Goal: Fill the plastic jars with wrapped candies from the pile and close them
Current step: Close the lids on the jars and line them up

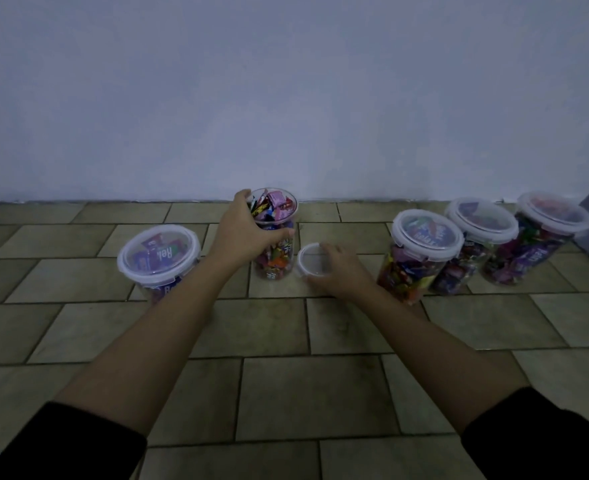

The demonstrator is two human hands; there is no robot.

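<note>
A pale bare wall [286, 98] rises behind a floor of beige rectangular tiles [286, 393], and the jars stand in a loose row near its foot. Four clear plastic jars with white-rimmed lids are full and closed, one closed jar at the left [158, 258] and three closed jars close together at the right [421, 251].

Between them stands the open clear plastic jar [275, 261], upright and packed to its mouth with bright wrapped candies [274, 206]. The left hand [248, 233] grips it just under the rim, digits curled round its upper wall.

Just to the jar's right, flat on the tiles, lies the round clear lid with a white rim [312, 263] — whether it touches the jar I cannot tell. The right hand [341, 271] holds this lid, thumb at the near edge and fingers curled over the far edge. No loose pile shows.

The jar's mouth faces straight up and lies above and to the left of the lid. The right hand is the nearer one, so the lid likely has to rise, travel left and come down level while the left hand steadies the jar. A few wrappers seem to stand proud of the rim and could keep the lid from seating.
</note>
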